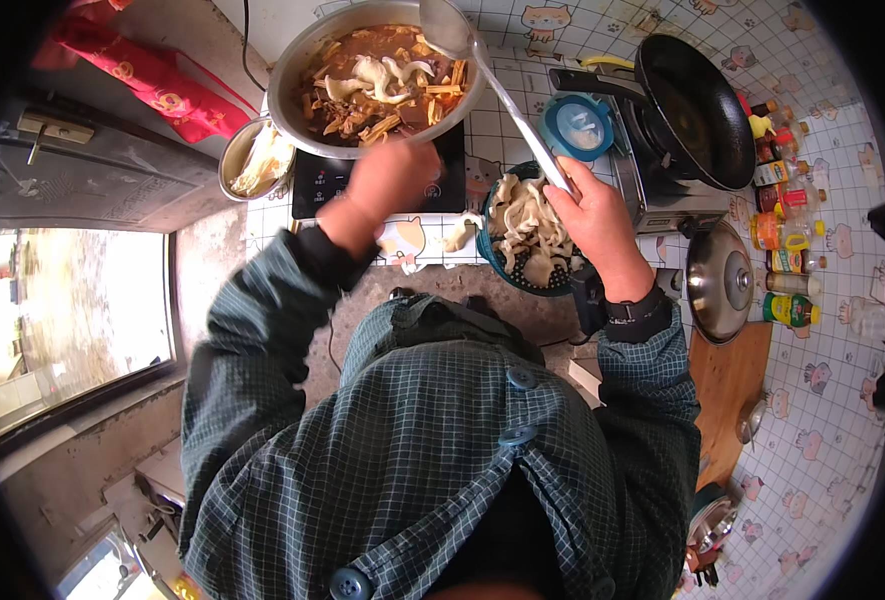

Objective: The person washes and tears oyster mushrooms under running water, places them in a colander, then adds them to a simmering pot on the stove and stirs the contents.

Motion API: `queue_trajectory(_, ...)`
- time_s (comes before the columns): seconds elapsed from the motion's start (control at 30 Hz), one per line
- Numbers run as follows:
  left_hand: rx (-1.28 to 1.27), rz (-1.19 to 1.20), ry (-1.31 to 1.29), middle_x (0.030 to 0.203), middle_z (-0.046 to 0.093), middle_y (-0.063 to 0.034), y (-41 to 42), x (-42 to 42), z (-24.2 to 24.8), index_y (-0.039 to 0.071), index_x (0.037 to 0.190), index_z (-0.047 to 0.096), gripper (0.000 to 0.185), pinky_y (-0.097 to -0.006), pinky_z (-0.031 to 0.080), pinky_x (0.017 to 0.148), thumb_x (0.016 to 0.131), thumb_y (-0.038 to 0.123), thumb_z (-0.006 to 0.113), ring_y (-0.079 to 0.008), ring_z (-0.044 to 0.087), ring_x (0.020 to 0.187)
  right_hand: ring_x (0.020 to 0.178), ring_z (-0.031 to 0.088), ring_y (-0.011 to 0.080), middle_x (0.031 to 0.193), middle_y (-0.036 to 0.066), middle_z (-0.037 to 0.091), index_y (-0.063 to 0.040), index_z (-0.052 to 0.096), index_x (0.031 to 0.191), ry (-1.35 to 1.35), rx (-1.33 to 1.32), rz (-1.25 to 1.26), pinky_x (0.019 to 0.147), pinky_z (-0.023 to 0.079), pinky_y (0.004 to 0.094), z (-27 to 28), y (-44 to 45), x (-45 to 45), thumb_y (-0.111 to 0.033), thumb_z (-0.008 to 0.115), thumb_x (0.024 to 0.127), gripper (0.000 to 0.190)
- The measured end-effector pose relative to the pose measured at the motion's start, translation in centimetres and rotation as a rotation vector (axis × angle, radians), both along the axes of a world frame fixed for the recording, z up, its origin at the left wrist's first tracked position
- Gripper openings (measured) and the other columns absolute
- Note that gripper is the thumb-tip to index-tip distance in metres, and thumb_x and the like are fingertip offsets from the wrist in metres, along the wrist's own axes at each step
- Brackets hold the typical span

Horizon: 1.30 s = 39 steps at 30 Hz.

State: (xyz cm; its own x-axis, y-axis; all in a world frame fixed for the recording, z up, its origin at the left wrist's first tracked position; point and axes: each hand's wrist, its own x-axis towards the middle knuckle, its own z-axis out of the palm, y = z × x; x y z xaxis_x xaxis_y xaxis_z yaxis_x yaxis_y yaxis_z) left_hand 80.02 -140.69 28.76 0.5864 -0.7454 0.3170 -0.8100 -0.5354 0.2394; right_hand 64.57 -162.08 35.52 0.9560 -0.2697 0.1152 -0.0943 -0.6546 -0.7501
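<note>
My right hand (594,217) grips the handle of a metal ladle (513,105), whose bowl is over the right rim of a large metal pot (283,112). Pale oyster mushroom pieces (382,79) lie on a reddish stew with tofu-skin sticks in the pot. Blurred, my left hand (390,184) is at the pot's near edge, above the black induction cooktop (318,176); its fingers are unclear. A teal colander (489,259) of torn oyster mushrooms (528,217) sits below the ladle handle. One loose mushroom piece (459,232) lies left of the colander.
At left is a metal bowl (226,176) with pale strands. To the right stand a blue-lidded container (576,127) and a black frying pan (694,112) on a gas stove (675,210). Beyond are a metal lid (720,281), several condiment bottles (787,199) and a wooden board (731,382).
</note>
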Motion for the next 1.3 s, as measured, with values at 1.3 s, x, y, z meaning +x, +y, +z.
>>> queue_trajectory(1.3,0.077,-0.355,0.289,0.107,0.058,-0.0139,-9.9,-7.3,-6.6,0.010,0.102,0.064,0.029,-0.0388,0.050,0.077,0.074,0.011,0.056,-0.0292,0.060,0.092,0.069,0.063,0.0327,0.077,0.018,0.064,0.000,0.055,0.109,-0.028,0.082,0.022,0.059,0.049,0.0366,0.8,-1.7,-2.5,-0.015,0.061,0.082,0.031)
